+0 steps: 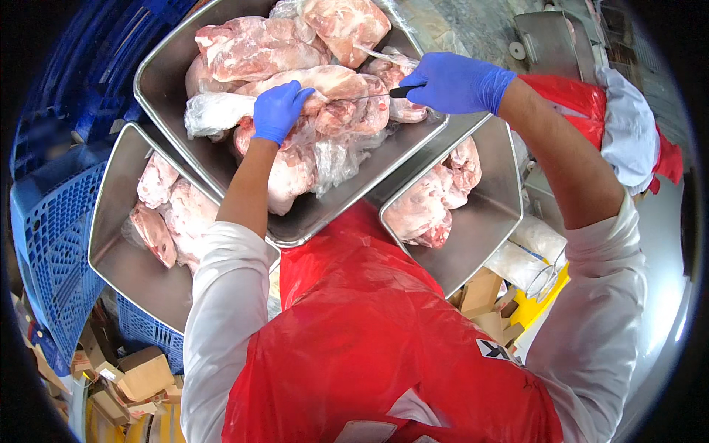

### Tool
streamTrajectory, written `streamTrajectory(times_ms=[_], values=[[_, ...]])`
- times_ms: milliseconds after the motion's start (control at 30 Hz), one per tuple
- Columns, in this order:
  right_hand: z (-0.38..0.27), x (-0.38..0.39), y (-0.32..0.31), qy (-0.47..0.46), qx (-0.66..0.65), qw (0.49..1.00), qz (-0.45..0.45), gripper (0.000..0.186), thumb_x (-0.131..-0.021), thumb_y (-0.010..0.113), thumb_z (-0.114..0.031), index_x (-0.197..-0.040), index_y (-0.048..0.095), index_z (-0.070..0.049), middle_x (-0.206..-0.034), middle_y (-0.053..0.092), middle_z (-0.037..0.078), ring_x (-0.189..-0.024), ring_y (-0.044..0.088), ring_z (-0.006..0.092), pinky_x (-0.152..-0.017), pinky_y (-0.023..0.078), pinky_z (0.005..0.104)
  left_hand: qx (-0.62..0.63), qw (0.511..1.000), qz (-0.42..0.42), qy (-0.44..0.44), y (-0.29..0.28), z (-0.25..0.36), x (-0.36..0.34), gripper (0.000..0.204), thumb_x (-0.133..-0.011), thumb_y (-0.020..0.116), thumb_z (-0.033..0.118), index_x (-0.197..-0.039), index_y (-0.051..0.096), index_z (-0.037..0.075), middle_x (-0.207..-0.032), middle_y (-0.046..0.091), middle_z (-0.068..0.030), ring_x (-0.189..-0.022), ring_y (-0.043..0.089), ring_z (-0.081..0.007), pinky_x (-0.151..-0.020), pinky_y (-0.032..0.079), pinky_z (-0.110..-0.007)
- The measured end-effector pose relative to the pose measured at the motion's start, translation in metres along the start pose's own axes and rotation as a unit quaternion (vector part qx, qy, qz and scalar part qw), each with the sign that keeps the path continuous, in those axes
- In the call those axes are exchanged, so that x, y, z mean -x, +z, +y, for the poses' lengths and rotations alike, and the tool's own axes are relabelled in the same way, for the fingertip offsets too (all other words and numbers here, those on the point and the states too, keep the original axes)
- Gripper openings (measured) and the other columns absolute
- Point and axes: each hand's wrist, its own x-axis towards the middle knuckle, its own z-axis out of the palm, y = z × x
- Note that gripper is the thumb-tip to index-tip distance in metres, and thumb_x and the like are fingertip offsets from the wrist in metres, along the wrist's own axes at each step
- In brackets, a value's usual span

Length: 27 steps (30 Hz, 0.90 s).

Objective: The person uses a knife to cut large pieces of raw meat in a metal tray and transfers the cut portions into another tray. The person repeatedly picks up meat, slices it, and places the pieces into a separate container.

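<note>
Our right hand [459, 83] is closed round a black-handled knife [402, 91]; our left hand [279, 114], half-curled, is against a meat piece [336, 80] in the upper steel tub [166, 74], though we can't tell whether it grips. We should probably keep those fingers clear and slice smoothly. Our red apron [332, 325] bears a white patch [493, 349] with black marking.
</note>
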Motion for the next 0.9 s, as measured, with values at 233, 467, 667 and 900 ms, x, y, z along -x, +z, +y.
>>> streamTrajectory(times_ms=[233, 467, 667, 900], values=[[-0.054, 0.007, 0.025, 0.183, -0.035, 0.977, 0.107, 0.03, -0.1, 0.057, -0.036, -0.11, 0.072, -0.012, -0.092, 0.07, 0.021, -0.085, 0.068, 0.0425, -0.074, 0.054, 0.0538, -0.018, 1.0, -0.005, -0.011, -0.001, -0.007, -0.005, 0.038, -0.096, 0.067, 0.043, -0.078, 0.061, 0.01, -0.074, 0.064, -0.0159, -0.068, 0.064, -0.0386, -0.062, 0.049, -0.05], [-0.088, 0.038, 0.144, 0.289, -0.105, 0.912, 0.272, 0.032, -0.099, 0.061, -0.034, -0.129, 0.065, -0.022, -0.081, 0.072, 0.015, -0.067, 0.07, 0.0379, -0.058, 0.054, 0.0523, 0.0, 1.0, -0.009, -0.016, 0.002, -0.002, -0.007, 0.037, -0.096, 0.067, 0.042, -0.081, 0.063, 0.009, -0.077, 0.065, -0.0165, -0.072, 0.064, -0.0395, -0.064, 0.05, -0.05], [-0.105, 0.028, 0.205, 0.317, -0.108, 0.886, 0.322, 0.038, -0.101, 0.059, -0.037, -0.138, 0.06, -0.025, -0.076, 0.066, 0.017, -0.059, 0.067, 0.036, -0.051, 0.053, 0.0486, -0.01, 0.999, -0.02, -0.049, 0.001, -0.005, -0.005, 0.037, -0.097, 0.068, 0.042, -0.083, 0.064, 0.008, -0.081, 0.066, -0.0192, -0.076, 0.064, -0.0424, -0.066, 0.049, -0.05], [-0.121, 0.018, 0.26, 0.336, -0.174, 0.871, 0.313, 0.047, -0.102, 0.058, -0.037, -0.148, 0.053, -0.029, -0.08, 0.063, 0.017, -0.057, 0.065, 0.0355, -0.051, 0.053, 0.0491, -0.039, 0.998, -0.024, -0.037, 0.006, -0.012, -0.007, 0.037, -0.097, 0.067, 0.042, -0.083, 0.063, 0.008, -0.081, 0.067, -0.0173, -0.076, 0.065, -0.0409, -0.067, 0.049, -0.051]])
